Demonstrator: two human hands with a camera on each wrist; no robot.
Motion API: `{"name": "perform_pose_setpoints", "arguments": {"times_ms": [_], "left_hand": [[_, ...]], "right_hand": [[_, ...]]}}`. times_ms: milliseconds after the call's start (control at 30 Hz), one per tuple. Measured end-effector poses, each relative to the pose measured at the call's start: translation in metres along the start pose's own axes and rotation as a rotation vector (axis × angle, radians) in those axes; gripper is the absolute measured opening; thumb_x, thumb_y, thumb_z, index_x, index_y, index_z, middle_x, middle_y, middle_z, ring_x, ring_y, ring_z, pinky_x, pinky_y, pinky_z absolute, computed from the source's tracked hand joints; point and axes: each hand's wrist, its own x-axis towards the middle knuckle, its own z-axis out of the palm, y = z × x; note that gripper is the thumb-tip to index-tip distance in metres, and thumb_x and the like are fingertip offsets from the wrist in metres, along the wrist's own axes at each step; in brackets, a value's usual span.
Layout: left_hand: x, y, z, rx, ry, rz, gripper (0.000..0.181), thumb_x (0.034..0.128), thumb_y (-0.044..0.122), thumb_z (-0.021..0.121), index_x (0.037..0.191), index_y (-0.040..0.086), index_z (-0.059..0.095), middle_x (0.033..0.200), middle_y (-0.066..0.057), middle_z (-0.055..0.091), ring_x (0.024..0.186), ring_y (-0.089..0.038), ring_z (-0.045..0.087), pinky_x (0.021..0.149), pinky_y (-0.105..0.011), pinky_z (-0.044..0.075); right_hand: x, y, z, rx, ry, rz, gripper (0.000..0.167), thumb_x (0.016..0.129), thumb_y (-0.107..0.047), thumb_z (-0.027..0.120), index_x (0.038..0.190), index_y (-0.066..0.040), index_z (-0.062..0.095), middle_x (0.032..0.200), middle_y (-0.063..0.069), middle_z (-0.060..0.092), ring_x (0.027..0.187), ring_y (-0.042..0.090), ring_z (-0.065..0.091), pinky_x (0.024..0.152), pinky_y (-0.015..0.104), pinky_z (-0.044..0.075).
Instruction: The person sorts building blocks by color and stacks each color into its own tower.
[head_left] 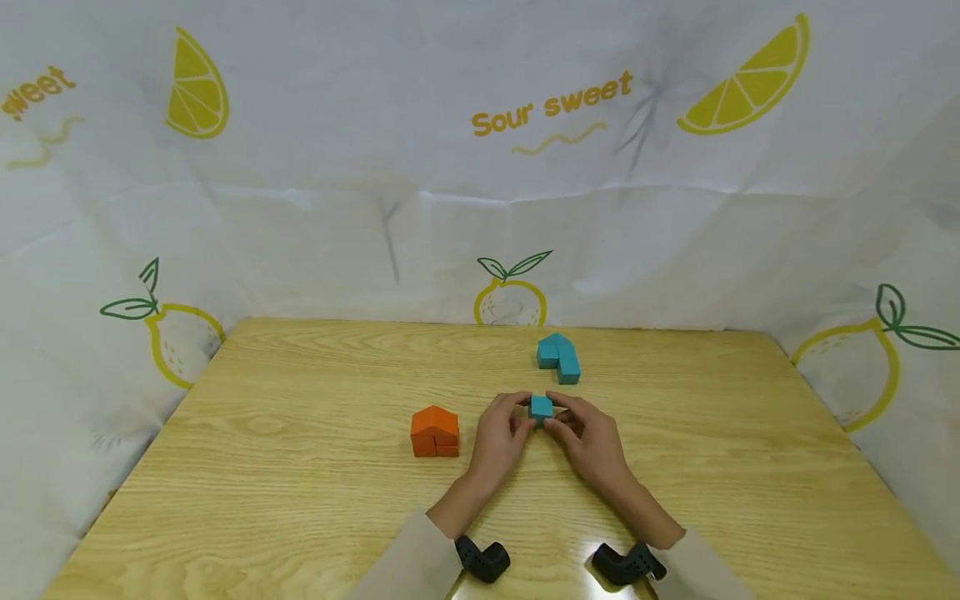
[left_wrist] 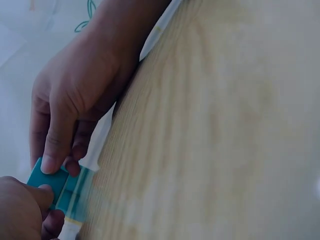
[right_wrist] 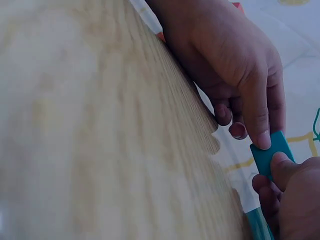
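Note:
In the head view a small teal toy block [head_left: 541, 407] is held between both hands just above or on the wooden table. My left hand [head_left: 492, 435] pinches it from the left with thumb and fingers; my right hand [head_left: 595, 437] pinches it from the right. The right wrist view shows the block [right_wrist: 270, 156] as a flat-sided piece with thumbs on its near face. Beyond the hands stands a teal block group [head_left: 561, 358], with a pointed top and a longer right leg. Left of my left hand is an orange house-shaped block stack [head_left: 434, 432].
The wooden table [head_left: 300, 392] runs back to a white cloth [head_left: 337, 250] with lemon prints, which hangs behind and at both sides. A black wrist device [head_left: 483, 560] sits by the left sleeve, and another black device [head_left: 628, 564] by the right.

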Motion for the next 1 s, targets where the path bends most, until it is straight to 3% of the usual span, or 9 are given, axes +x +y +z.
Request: {"name": "perform_pose_setpoints", "arguments": {"times_ms": [467,767,1000], "left_hand": [[-0.028,0.003,-0.016,0.037,-0.027,0.027,0.036,0.0836,-0.003,0.071,0.117,0.003,0.058,0.103,-0.007,0.058,0.067,-0.008,0.046,0.057,-0.020,0.042],[-0.035,0.004,-0.024,0.046,-0.085,0.003,0.036,0.0826,-0.002,0.072,0.115,0.001,0.057,0.088,-0.004,0.054,0.067,-0.007,0.047,0.057,-0.020,0.042],[-0.036,0.006,-0.029,0.056,-0.105,-0.013,0.038,0.0831,-0.002,0.072,0.117,0.000,0.057,0.089,-0.004,0.053,0.068,-0.007,0.047,0.058,-0.020,0.043]], "right_hand": [[-0.015,-0.007,0.003,0.055,-0.087,-0.094,0.041,0.079,-0.001,0.075,0.119,-0.006,0.065,0.083,-0.002,0.065,0.068,0.007,0.059,0.057,0.024,0.049],[-0.019,-0.013,0.003,0.082,-0.143,-0.082,0.040,0.079,-0.004,0.075,0.118,-0.005,0.065,0.084,-0.003,0.064,0.068,0.007,0.058,0.057,0.024,0.049],[-0.018,-0.014,0.003,0.087,-0.177,-0.078,0.040,0.079,-0.003,0.076,0.117,-0.005,0.065,0.083,-0.003,0.064,0.069,0.007,0.059,0.059,0.024,0.050]]}}
